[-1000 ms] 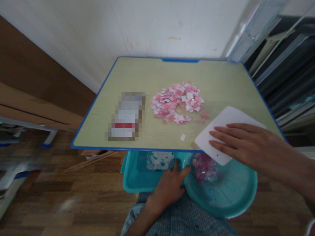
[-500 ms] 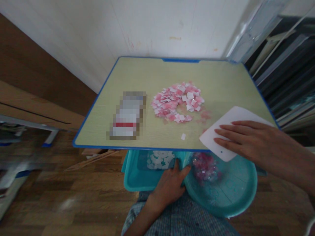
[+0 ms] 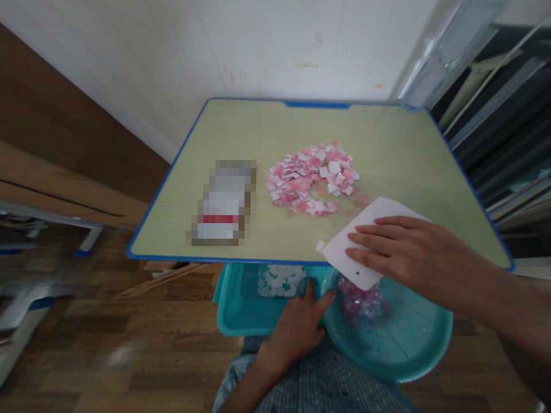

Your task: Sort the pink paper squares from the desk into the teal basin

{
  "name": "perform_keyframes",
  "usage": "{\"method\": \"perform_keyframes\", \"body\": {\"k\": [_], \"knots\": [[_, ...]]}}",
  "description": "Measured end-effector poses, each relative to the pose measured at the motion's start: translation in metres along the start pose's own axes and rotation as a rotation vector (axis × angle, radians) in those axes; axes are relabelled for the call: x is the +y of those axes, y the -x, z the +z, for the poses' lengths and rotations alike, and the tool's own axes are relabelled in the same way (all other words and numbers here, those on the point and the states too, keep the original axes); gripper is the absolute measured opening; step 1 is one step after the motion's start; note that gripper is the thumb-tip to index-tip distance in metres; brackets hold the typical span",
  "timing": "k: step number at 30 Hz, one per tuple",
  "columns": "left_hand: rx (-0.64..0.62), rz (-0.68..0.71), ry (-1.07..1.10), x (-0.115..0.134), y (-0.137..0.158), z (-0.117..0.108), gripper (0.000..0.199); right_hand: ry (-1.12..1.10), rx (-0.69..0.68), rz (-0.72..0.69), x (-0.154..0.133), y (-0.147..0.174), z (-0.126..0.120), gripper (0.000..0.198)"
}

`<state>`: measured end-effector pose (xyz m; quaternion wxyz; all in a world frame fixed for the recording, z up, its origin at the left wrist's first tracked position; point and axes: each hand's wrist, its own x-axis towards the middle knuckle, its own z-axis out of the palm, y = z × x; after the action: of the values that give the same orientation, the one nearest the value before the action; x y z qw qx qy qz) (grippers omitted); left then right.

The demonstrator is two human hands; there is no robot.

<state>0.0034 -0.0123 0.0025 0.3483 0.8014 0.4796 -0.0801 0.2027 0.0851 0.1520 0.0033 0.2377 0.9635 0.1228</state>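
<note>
My right hand (image 3: 387, 244) lies with its fingers extended over a white card (image 3: 364, 235) and holds it against the board, its thumb hidden. One corner of the card hangs past the board's near edge, and a small white paper square (image 3: 319, 246) touches the left corner. Beyond it, pink-and-white paper bits (image 3: 297, 175) form a curved heap on the pale green board (image 3: 379, 135). Down at my lap, my left hand (image 3: 299, 324) grips where the rims of a teal basin (image 3: 241, 324) and a round teal basket (image 3: 424, 364) meet, fingers spread over both.
White paper pieces (image 3: 282, 281) lie in the basin, and a shiny pink clump (image 3: 361, 301) is in the basket. A pixelated phone-shaped object (image 3: 224, 201) rests on the board's left half. A wall (image 3: 258, 46) borders the far edge; wooden furniture (image 3: 55, 172) stands left.
My right hand and the white card have slid left along the board's near edge, reaching the small paper square. My left hand has stayed at the rims.
</note>
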Motion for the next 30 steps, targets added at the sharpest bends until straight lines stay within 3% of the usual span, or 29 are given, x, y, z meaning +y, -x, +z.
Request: {"method": "perform_keyframes", "body": {"k": [5,11,17,21,30], "knots": [[-0.014,-0.004,0.012,-0.001,0.000,0.001,0.066,0.012,0.014,0.045,-0.001,-0.001,-0.002,0.034],[0.052,0.061,0.042,-0.002,-0.002,0.003,0.070,-0.048,0.000,-0.021,-0.019,-0.029,0.003,0.024],[0.009,0.033,0.027,0.001,-0.001,-0.001,0.071,-0.127,0.053,-0.087,-0.017,-0.048,0.007,0.025],[-0.004,0.009,0.023,0.001,0.000,-0.002,0.068,-0.132,0.060,0.005,0.002,-0.029,0.003,0.032],[-0.006,0.014,0.024,-0.001,0.000,-0.001,0.065,-0.239,-0.057,0.212,0.038,0.040,-0.003,0.041]]}}
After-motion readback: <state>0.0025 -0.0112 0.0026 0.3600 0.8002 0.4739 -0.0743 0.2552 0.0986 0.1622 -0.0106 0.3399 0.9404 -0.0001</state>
